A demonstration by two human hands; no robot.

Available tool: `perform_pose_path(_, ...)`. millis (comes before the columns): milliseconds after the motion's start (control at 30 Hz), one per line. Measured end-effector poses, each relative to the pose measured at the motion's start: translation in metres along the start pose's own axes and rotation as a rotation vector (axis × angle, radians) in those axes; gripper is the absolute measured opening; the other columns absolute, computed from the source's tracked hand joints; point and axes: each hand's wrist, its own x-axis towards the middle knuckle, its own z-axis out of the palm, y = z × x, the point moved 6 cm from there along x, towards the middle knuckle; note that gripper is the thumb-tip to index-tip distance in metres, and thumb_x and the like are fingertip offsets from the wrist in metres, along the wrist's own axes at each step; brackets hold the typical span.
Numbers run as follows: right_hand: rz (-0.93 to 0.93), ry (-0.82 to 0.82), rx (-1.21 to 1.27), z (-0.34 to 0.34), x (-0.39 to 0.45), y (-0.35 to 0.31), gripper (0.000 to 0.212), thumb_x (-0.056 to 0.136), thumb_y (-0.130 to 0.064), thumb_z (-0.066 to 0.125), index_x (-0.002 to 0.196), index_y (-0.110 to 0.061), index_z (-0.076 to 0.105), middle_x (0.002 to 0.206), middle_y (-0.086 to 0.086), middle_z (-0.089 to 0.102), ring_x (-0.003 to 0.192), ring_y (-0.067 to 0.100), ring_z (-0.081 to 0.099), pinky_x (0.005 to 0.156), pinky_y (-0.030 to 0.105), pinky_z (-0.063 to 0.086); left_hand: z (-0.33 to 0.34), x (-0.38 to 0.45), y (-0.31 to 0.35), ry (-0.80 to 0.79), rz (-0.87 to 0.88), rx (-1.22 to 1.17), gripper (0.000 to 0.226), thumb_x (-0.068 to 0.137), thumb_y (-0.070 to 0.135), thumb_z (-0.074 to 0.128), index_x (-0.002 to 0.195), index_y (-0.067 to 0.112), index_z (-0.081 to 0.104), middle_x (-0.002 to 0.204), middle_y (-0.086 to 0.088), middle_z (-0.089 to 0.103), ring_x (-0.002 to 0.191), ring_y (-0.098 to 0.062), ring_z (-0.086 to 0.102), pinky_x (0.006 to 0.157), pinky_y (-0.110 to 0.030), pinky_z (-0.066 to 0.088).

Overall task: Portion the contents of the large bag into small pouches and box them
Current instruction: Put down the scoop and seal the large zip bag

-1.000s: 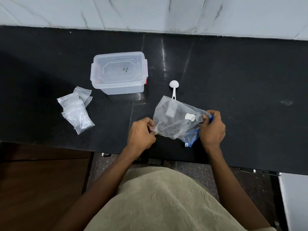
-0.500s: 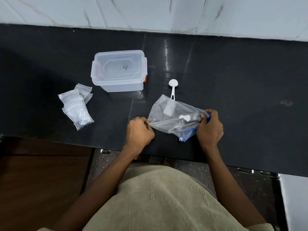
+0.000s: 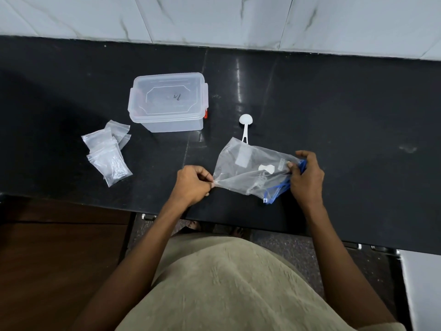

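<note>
My left hand (image 3: pixel 192 185) pinched one corner of the large bag (image 3: pixel 248 168) between thumb and fingertips, the plastic drawn to a twisted point there. My right hand (image 3: pixel 306 177) gripped the opposite end, fingers curled round the bunched plastic beside the blue zip strip (image 3: pixel 278 191), which hung just below my right knuckles. The bag stretched between my two hands above the near part of the black counter (image 3: pixel 334 103), and a small white piece (image 3: pixel 266 168) showed through its clear side, close to my right fingers.

Just beyond the bag, touching its far edge, lay a white spoon (image 3: pixel 245 126) with its bowl pointing away from me. Farther out past my left hand stood the clear plastic box (image 3: pixel 168 101), its lid on, with a red clip at the side nearer the spoon. Well off to the left of my left hand lay the heap of small pouches (image 3: pixel 108 151), overlapping one another. White marble tiles (image 3: pixel 214 17) rose behind the counter.
</note>
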Motion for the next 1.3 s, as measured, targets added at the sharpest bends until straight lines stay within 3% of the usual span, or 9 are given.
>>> perform_pose_path(167,0.004,0.027,-0.008,0.0,-0.007,-0.001,0.032,0.1,-0.021,0.061,0.13,-0.013,0.051,0.11,0.007,0.066,0.101,0.027,0.066,0.085,0.035,0.051,0.008,-0.004,0.008,0.029,0.183,0.13,0.019,0.077,0.002,0.07,0.074,0.019,0.078,0.071,0.01,0.072,0.059,0.0,0.064,0.064,-0.021,0.058)
perform_pose_path(300,0.144,0.093,0.18,-0.007,-0.025,-0.006,0.057,0.097,-0.044,0.064,0.139,-0.014,0.038,0.119,0.009,0.062,0.106,0.024,0.064,0.09,0.035,0.053,0.01,-0.008,0.007,0.147,0.256,0.163,0.017,0.07,0.005,0.067,0.072,0.02,0.076,0.077,0.009,0.071,0.064,-0.006,0.066,0.067,-0.029,0.061)
perform_pose_path(433,0.291,-0.01,0.397,-0.001,-0.049,-0.008,0.064,0.088,-0.058,0.068,0.13,-0.02,0.038,0.107,0.008,0.065,0.095,0.025,0.071,0.079,0.039,0.061,0.015,-0.011,0.005,0.202,0.265,0.144,0.015,0.071,0.003,0.069,0.069,0.018,0.071,0.08,0.004,0.07,0.072,-0.012,0.066,0.071,-0.033,0.06)
perform_pose_path(533,0.388,-0.153,0.417,0.018,-0.059,-0.003,0.068,0.081,-0.033,0.084,0.13,-0.016,0.039,0.096,0.015,0.069,0.084,0.027,0.075,0.073,0.042,0.063,0.021,-0.012,0.01,0.194,0.275,0.218,0.007,0.072,0.007,0.069,0.071,0.012,0.066,0.083,-0.001,0.065,0.075,-0.019,0.062,0.073,-0.032,0.056)
perform_pose_path(633,0.424,-0.19,0.37,0.028,-0.065,-0.001,0.057,0.083,-0.006,0.081,0.127,-0.009,0.044,0.088,0.016,0.072,0.075,0.026,0.076,0.071,0.039,0.062,0.027,-0.012,0.013,0.119,0.278,0.33,0.01,0.072,0.014,0.066,0.07,0.015,0.057,0.083,-0.001,0.058,0.076,-0.02,0.056,0.07,-0.031,0.05)
perform_pose_path(867,0.561,-0.146,0.315,0.019,-0.06,0.003,0.044,0.076,0.006,0.069,0.112,-0.011,0.05,0.075,0.016,0.07,0.058,0.023,0.066,0.058,0.035,0.054,0.017,-0.011,0.011,0.014,0.308,0.235,0.025,0.056,0.01,0.055,0.048,0.02,0.035,0.063,0.006,0.048,0.055,-0.018,0.047,0.049,-0.026,0.035)
perform_pose_path(1067,0.591,-0.143,0.201,0.006,-0.064,0.005,0.033,0.073,0.003,0.069,0.099,-0.012,0.055,0.08,0.018,0.07,0.05,0.02,0.059,0.047,0.029,0.048,0.0,-0.003,0.0,-0.008,0.079,0.088,0.017,0.064,0.008,0.055,0.051,0.017,0.047,0.053,0.005,0.052,0.055,-0.016,0.052,0.057,-0.031,0.045)
perform_pose_path(1200,0.499,-0.036,-0.006,-0.007,-0.067,-0.004,0.026,0.072,-0.013,0.073,0.092,-0.02,0.058,0.086,0.008,0.072,0.073,0.024,0.07,0.066,0.038,0.059,-0.014,-0.008,-0.003,0.102,0.015,0.16,0.013,0.07,0.005,0.059,0.072,0.018,0.057,0.084,0.003,0.059,0.078,-0.02,0.057,0.066,-0.031,0.041)
perform_pose_path(1300,0.367,-0.024,-0.268,-0.009,-0.072,-0.024,0.037,0.076,-0.018,0.073,0.11,-0.013,0.059,0.101,0.006,0.065,0.097,0.029,0.063,0.081,0.038,0.052,-0.02,-0.019,0.013,0.256,0.227,0.146,0.02,0.069,0.0,0.056,0.081,0.016,0.054,0.092,0.004,0.05,0.086,-0.018,0.05,0.07,-0.033,0.042)
